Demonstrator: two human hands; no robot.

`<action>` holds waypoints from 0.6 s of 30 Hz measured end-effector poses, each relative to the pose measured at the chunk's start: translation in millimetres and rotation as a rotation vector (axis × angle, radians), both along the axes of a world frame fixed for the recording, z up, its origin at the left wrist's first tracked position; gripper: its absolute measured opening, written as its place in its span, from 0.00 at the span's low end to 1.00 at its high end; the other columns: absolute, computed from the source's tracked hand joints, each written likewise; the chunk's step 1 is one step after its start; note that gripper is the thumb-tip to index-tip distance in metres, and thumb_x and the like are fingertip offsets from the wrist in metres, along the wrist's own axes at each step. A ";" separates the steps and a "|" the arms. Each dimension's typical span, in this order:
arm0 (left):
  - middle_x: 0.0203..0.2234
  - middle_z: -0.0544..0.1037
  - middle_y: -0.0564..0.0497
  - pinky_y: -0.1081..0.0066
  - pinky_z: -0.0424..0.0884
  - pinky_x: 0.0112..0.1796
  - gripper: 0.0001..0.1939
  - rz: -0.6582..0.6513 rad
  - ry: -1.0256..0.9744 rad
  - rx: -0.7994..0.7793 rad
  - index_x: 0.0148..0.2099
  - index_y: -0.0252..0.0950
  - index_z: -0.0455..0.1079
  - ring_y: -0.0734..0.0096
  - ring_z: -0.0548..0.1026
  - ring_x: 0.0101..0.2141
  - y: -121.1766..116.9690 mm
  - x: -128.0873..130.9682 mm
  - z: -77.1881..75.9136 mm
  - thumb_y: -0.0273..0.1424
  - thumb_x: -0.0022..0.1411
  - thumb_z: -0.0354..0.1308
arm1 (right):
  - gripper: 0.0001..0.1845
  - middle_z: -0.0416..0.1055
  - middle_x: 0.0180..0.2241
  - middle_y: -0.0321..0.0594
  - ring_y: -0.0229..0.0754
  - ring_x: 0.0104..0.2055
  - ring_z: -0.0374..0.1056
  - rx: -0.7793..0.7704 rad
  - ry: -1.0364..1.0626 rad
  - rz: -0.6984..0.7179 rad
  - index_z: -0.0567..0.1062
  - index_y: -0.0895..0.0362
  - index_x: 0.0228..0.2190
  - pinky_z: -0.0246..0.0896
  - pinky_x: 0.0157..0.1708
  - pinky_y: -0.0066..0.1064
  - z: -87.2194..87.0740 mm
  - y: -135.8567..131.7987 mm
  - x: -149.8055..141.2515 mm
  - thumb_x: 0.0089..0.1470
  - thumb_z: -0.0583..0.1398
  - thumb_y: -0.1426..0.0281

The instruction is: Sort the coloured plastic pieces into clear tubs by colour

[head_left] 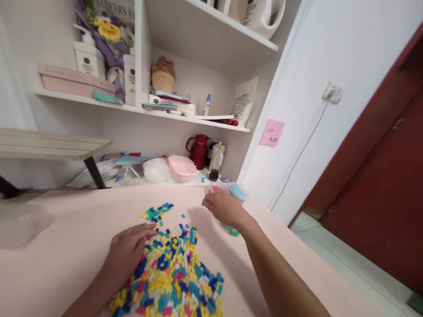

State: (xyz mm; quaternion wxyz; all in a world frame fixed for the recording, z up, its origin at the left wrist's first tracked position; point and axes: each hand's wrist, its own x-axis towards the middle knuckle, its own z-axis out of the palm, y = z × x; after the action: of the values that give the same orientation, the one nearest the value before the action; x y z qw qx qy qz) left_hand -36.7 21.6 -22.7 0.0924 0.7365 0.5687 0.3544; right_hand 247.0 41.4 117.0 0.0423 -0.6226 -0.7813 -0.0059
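Observation:
A broad pile of small toy building bricks (175,281) in blue, yellow, teal, pink and white covers the near middle of the table. At its left edge lies my left hand (127,248), fingers stretched out and their tips touching the bricks. My right hand (226,209) is raised beside the clear tubs at the right, its fingers curled together; whatever they may hold is hidden. Pink pieces show in one tub (218,188), light blue pieces in another tub (237,191). Green pieces (231,230) peek out below my right wrist. A smaller brick cluster (157,212) sits beyond the pile.
A clear plastic container (23,224) stands at the far left, near a small wooden stand (49,145). Along the back are a pink bowl (182,168), a red jug (198,152) and a bottle (216,163). White shelves (198,121) rise behind the table.

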 end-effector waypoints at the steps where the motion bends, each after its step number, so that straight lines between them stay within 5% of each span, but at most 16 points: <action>1: 0.46 0.83 0.56 0.56 0.69 0.55 0.20 -0.001 -0.002 -0.006 0.38 0.49 0.81 0.62 0.77 0.51 -2.4 1.5 3.2 0.35 0.60 0.46 | 0.17 0.78 0.43 0.41 0.46 0.45 0.72 -0.004 0.052 0.080 0.79 0.51 0.41 0.59 0.38 0.31 -6.6 1.7 -3.8 0.64 0.50 0.67; 7: 0.46 0.82 0.56 0.57 0.67 0.57 0.21 0.010 -0.016 -0.069 0.39 0.47 0.81 0.64 0.76 0.52 -11.9 6.9 19.0 0.29 0.59 0.46 | 0.20 0.73 0.52 0.42 0.44 0.54 0.67 0.107 0.367 0.525 0.74 0.51 0.51 0.59 0.53 0.35 -61.1 14.3 -39.2 0.60 0.54 0.77; 12: 0.42 0.84 0.53 0.58 0.69 0.55 0.21 0.011 -0.072 -0.072 0.35 0.45 0.81 0.64 0.78 0.48 -13.9 6.1 22.1 0.27 0.57 0.45 | 0.32 0.63 0.61 0.42 0.47 0.59 0.62 0.088 0.281 0.606 0.66 0.45 0.59 0.57 0.55 0.39 -96.7 8.1 -64.9 0.55 0.56 0.79; 18: 0.42 0.84 0.53 0.58 0.69 0.55 0.20 0.011 -0.102 -0.082 0.34 0.44 0.80 0.64 0.78 0.48 -17.5 7.4 23.1 0.26 0.58 0.45 | 0.27 0.68 0.55 0.42 0.50 0.55 0.63 0.064 0.159 0.585 0.70 0.45 0.55 0.55 0.50 0.41 -101.4 1.8 -70.4 0.56 0.56 0.77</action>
State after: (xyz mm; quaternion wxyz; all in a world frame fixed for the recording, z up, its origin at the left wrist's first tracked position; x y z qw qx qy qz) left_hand -29.3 4.1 0.4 0.1493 0.7099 0.5814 0.3684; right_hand 176.6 43.2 15.6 0.1228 -0.3681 -0.9211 0.0304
